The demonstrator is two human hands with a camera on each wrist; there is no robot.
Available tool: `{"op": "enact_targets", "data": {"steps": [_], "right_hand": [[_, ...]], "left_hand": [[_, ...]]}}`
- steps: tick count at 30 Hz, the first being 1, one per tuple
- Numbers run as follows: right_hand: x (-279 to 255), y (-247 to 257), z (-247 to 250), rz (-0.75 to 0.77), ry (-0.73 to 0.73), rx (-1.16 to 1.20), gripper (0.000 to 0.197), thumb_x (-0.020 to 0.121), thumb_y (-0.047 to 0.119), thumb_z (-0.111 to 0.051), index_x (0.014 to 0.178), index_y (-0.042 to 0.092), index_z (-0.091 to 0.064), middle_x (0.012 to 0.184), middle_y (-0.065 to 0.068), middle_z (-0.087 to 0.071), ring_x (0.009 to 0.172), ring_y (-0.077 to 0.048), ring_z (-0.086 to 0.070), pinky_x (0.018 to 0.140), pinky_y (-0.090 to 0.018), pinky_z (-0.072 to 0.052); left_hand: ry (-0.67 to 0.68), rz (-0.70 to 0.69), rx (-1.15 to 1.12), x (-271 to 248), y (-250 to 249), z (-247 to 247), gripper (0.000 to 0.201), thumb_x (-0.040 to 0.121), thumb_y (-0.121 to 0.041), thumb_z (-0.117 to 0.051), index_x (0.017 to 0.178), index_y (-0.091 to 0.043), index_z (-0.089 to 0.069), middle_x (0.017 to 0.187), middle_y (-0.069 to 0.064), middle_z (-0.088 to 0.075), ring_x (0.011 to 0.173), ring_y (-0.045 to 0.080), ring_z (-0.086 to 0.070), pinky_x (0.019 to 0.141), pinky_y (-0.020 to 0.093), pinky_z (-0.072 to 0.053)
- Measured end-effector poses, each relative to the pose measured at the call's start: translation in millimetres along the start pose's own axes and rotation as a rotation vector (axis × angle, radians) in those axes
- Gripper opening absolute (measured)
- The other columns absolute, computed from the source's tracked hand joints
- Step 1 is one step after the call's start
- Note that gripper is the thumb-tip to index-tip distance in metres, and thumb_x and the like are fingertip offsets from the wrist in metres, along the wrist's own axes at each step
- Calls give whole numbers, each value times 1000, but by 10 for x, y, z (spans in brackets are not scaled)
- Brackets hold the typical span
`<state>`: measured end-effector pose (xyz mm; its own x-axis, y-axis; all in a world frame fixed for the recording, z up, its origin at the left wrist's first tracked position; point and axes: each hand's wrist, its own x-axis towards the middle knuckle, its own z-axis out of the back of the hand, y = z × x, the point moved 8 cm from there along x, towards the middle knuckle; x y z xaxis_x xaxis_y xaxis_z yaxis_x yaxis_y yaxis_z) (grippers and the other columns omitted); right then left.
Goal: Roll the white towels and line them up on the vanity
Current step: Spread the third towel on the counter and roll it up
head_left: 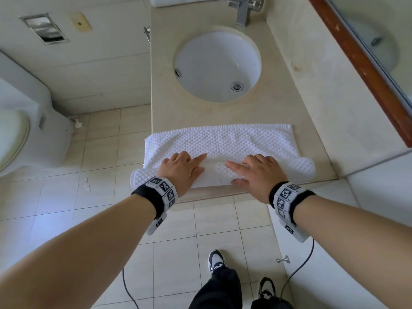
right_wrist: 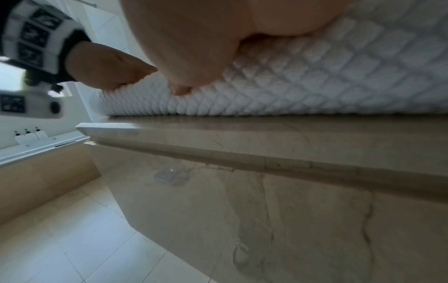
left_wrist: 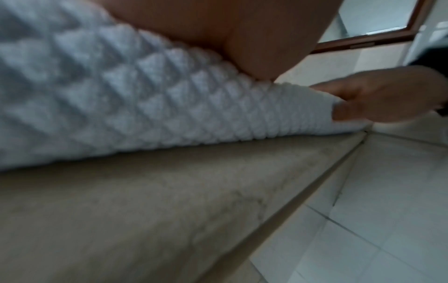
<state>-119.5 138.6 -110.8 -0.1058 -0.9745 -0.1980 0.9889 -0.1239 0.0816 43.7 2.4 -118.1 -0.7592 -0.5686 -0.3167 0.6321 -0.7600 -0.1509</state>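
Note:
A white waffle-weave towel (head_left: 223,141) lies across the front of the beige vanity top (head_left: 278,103), its left end hanging past the counter's side. Its near edge is turned up into a thick roll. My left hand (head_left: 182,168) sits on the roll's left part, index finger stretched out and the other fingers curled over it. My right hand (head_left: 256,172) holds the roll's right part, thumb at the near side and fingers over the top. The left wrist view shows the towel (left_wrist: 145,95) pinched by my right hand (left_wrist: 387,95). The right wrist view shows the roll (right_wrist: 315,76) along the counter edge.
A round white sink (head_left: 216,65) and a steel faucet (head_left: 243,10) lie beyond the towel. Another folded white towel (head_left: 178,1) rests at the far left end of the counter. A toilet (head_left: 22,130) stands on the left, and a wood-framed mirror (head_left: 361,63) is on the right.

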Motion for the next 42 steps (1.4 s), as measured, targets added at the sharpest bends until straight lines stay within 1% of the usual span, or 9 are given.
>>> {"op": "enact_targets", "data": {"steps": [8,13,19,23,27,31,35,39,42], "right_hand": [[338,-157,37,-26,180,146,62,91,75,-20,148,52,-30,94,10,-46,92,-14,-46,80,-33,-40],[419,-197,-8,-56,237,180,62,89,77,-20,147,55,-29,101,8,-51,98,-16,-53,83,-36,-48],[383,-176,18,-59,174,137,63,91,74,-16,147,49,-32,103,8,-53,102,-18,-54,80,-34,-44],[314,-134,52,-74,75,73,59,96,69,-19,144,40,-38,119,2,-58,109,-22,-54,89,-40,-45],[236,-83,117,-83,-66,15,62,94,65,-19,142,32,-40,110,1,-53,100,-22,-50,86,-39,-42],[171,52,63,-46,-130,-76,62,93,58,-32,146,28,-40,116,-4,-51,99,-28,-49,88,-45,-41],[191,83,21,-117,-102,-74,65,88,62,-33,147,36,-38,111,-1,-54,96,-26,-49,88,-44,-39],[326,6,66,-130,-36,-72,71,87,72,-19,146,39,-40,100,0,-54,92,-22,-49,82,-40,-40],[418,-40,96,-112,17,-83,74,85,75,-14,149,42,-33,106,1,-53,99,-23,-49,83,-39,-38]], "left_hand": [[-148,-90,139,-292,-72,31,63,93,-59,-43,150,-42,-24,127,-7,-48,114,22,-48,97,42,-40],[-100,-73,125,-148,2,64,60,96,-62,-33,152,-43,-21,120,-12,-53,113,19,-50,96,40,-40],[-1,-97,72,54,67,92,59,98,-62,-30,153,-43,-17,121,-11,-51,110,18,-50,95,38,-40],[73,-101,56,165,109,64,61,97,-64,-29,153,-42,-18,121,-7,-51,110,20,-51,96,39,-40],[139,-95,46,279,145,65,61,97,-66,-27,153,-43,-19,118,-4,-51,112,23,-53,91,40,-41],[164,-84,74,353,176,64,62,96,-68,-18,153,-46,-10,127,-1,-49,121,25,-48,101,45,-37],[148,-94,124,388,191,60,65,94,-70,-12,153,-46,-1,131,1,-45,122,26,-44,102,48,-37],[108,-91,135,359,162,63,65,94,-69,-13,154,-43,-5,130,1,-46,121,25,-45,99,45,-37],[13,-47,139,306,144,109,65,95,-67,-18,154,-38,-12,126,2,-47,117,25,-47,97,44,-39]]}}
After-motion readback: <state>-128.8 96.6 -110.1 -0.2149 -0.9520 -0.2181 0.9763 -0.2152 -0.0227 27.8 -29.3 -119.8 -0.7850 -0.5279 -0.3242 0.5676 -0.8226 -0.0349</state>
